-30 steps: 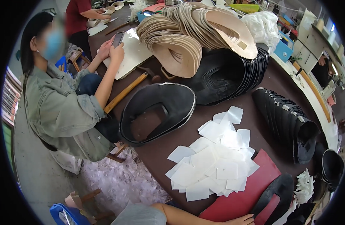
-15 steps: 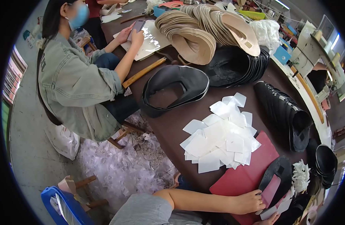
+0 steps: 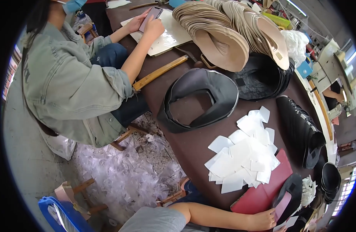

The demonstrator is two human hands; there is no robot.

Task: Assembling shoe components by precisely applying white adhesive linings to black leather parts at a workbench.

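A black piece (image 3: pixel 289 193) with a pink patch is being touched on the red mat (image 3: pixel 259 195) by the left hand (image 3: pixel 263 219), fingers loosely apart, nothing clamped. White slips (image 3: pixel 243 154) are lying heaped beside it, seemingly unused. The right hand is out of view.

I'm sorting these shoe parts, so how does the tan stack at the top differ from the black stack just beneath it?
The tan stack is beige and spreads wide in two fanned rows; the black stack is dark and packed tighter. The tan stack lies on top, partly covering the black stack. Both are rows of curved, overlapping flat pieces on the brown table.
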